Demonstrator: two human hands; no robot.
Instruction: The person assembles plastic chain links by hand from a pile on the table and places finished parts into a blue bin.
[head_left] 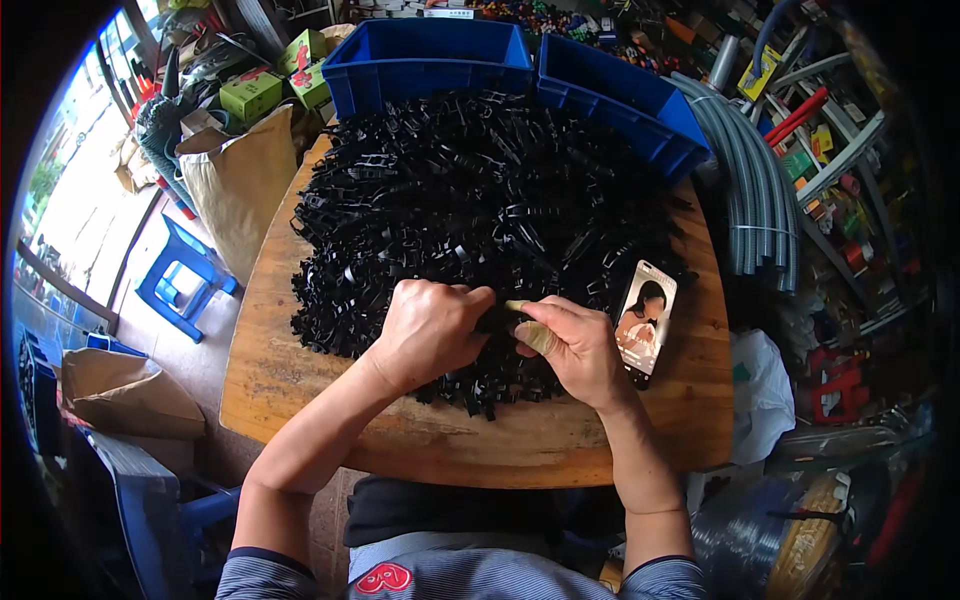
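Observation:
A wide heap of small black plastic pieces covers most of the wooden table. Over the near side of the heap my left hand is closed, its knuckles up and its fingertips hidden from me. Close on its right, my right hand is pinched, with pale yellowish coverings on the thumb and a finger. Between the two hands there seems to be something dark, but against the black heap I cannot make out what either one grips.
Two blue plastic bins stand behind the heap. A phone showing a picture lies right of my right hand. Left of the table are a blue stool and a brown paper sack. Coiled grey hose hangs at the right.

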